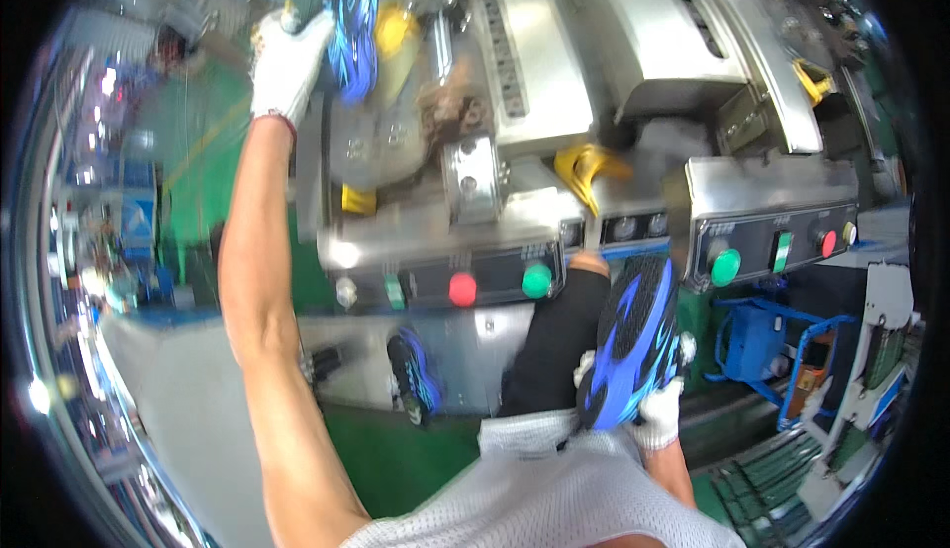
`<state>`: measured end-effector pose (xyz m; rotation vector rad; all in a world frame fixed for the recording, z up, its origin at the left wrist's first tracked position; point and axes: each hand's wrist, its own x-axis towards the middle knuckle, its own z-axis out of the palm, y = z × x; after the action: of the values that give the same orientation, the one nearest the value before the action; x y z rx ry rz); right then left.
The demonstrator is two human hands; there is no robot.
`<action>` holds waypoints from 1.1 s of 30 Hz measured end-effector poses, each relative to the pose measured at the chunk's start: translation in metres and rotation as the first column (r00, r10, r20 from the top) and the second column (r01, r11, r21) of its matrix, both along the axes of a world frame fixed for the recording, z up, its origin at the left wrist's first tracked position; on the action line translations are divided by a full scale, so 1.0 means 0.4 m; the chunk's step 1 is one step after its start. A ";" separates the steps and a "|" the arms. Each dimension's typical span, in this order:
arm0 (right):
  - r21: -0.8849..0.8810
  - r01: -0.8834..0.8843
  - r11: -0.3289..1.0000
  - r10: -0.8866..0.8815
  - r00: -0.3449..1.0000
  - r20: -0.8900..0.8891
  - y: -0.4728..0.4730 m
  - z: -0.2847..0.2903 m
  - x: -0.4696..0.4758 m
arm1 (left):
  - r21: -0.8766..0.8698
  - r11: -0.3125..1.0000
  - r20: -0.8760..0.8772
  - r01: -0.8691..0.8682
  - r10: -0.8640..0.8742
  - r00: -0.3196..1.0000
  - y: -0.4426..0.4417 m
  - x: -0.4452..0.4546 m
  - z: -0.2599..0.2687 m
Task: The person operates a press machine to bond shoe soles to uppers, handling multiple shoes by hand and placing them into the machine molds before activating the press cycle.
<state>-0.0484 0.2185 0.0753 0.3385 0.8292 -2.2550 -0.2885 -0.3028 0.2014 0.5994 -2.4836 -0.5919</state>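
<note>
My left hand, in a white knit glove, reaches to the upper left against the edge of a blue-and-black shoe. Blur hides whether its fingers grip that shoe. Close to my body at the lower right, my right hand, also gloved, holds another blue-and-black shoe, its patterned sole facing up. A similar dark-and-blue shoe shape shows at the shiny panel under the left controls; whether it is a reflection cannot be told.
Before me stands a metal machine with covers, yellow clamp-like parts and two control panels bearing red and green buttons. A blue metal frame stands at the right, above slatted racks. Green floor shows at the left.
</note>
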 end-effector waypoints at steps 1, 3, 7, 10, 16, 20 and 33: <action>0.013 -0.014 1.000 0.015 1.000 -0.024 -0.007 0.012 0.000 | -0.040 0.999 -0.148 -0.001 -0.005 0.989 0.004 0.053 0.004; 0.035 0.032 0.999 -0.032 0.999 -0.006 -0.017 0.038 0.018 | 0.087 0.990 -0.255 0.110 -0.085 0.963 0.101 0.206 0.047; -0.004 0.022 1.000 -0.022 0.998 -0.051 -0.064 0.026 0.071 | 0.026 1.000 -0.187 0.009 -0.004 0.982 0.231 0.658 -0.028; 0.090 -0.026 0.996 0.043 0.981 -0.191 -0.089 0.049 0.068 | 0.165 0.985 -0.053 0.044 -0.036 0.998 0.346 0.918 -0.213; 0.851 0.277 0.446 0.798 0.308 -0.519 -0.022 -0.022 -0.042 | 0.497 0.810 0.243 -0.310 0.213 0.946 0.547 1.164 -0.509; 0.558 0.020 0.829 0.271 0.860 -0.432 -0.325 0.177 -0.185 | 0.491 0.808 0.192 -0.326 0.264 0.945 0.575 1.188 -0.665; 0.825 0.519 0.222 0.806 0.379 -0.455 -1.117 0.057 -0.933 | 0.593 0.797 0.002 -0.118 0.145 0.989 0.553 1.187 -0.721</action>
<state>-0.4217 -0.2285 0.0983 -0.6862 2.7888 -0.9743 0.1863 -0.0817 -0.0868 0.9680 -2.1652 -1.3312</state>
